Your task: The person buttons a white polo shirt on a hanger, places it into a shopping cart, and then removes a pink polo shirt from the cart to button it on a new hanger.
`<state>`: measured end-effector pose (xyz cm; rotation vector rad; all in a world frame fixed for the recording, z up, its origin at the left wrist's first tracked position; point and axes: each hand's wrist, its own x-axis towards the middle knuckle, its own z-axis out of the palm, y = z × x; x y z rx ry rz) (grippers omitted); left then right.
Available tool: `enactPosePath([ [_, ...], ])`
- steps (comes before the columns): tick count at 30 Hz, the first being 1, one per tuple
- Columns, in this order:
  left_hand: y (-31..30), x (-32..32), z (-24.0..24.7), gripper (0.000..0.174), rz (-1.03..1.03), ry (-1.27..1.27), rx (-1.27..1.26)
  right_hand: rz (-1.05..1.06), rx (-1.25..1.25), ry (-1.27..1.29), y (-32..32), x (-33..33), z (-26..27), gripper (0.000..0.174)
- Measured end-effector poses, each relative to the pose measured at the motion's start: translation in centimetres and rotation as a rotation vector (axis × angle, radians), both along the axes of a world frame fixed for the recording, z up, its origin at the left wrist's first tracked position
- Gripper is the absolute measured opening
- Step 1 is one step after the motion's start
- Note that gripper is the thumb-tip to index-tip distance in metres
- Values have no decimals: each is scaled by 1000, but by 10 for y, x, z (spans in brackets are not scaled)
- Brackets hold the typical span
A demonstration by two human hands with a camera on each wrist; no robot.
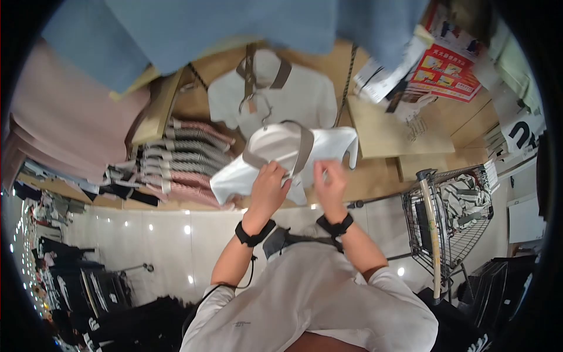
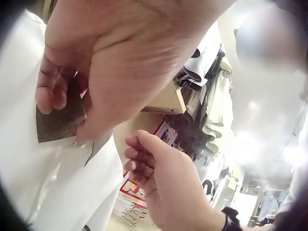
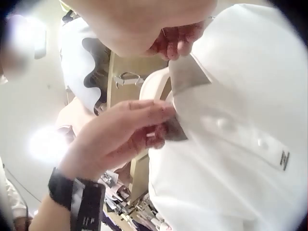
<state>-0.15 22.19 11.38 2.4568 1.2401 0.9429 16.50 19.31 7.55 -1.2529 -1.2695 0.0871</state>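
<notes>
A white polo shirt (image 1: 334, 144) with a grey-brown collar (image 1: 305, 149) hangs on a hanger (image 1: 265, 112) in front of the person, its neck opening facing up. My left hand (image 1: 268, 190) pinches the collar's front edge; in the left wrist view its fingertips are curled on the dark collar tip (image 2: 60, 127). Just to the right, my right hand (image 1: 331, 185) hovers over the shirt front, loosely curled and blurred, with nothing visible in it. In the right wrist view its fingertips overlap the other collar tip (image 3: 187, 77). Below the collar runs a buttoned placket (image 3: 240, 134).
Another white shirt (image 1: 305, 88) with a brown collar hangs behind. Striped folded garments (image 1: 187, 155) are stacked left, beside pink clothes (image 1: 76, 111). Blue garments (image 1: 223, 29) hang overhead. A wire cart (image 1: 448, 217) holding striped clothing stands right, below a wooden shelf (image 1: 387, 129).
</notes>
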Motion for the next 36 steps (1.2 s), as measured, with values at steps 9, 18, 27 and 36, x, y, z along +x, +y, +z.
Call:
enactPosePath([
  [9,-7,-8,-2,14,84,46,-39,268,-158,-442,46,14,60,52],
  [18,-11,-47,1,25,-52,-152,-69,429,-421,-356,73,-4,67,41],
  [27,-13,-151,-23,26,144,-662,-451,239,-316,-368,124,5,57,20],
  [36,-8,-183,-44,21,254,-678,-555,-25,-479,-446,223,13,91,44],
])
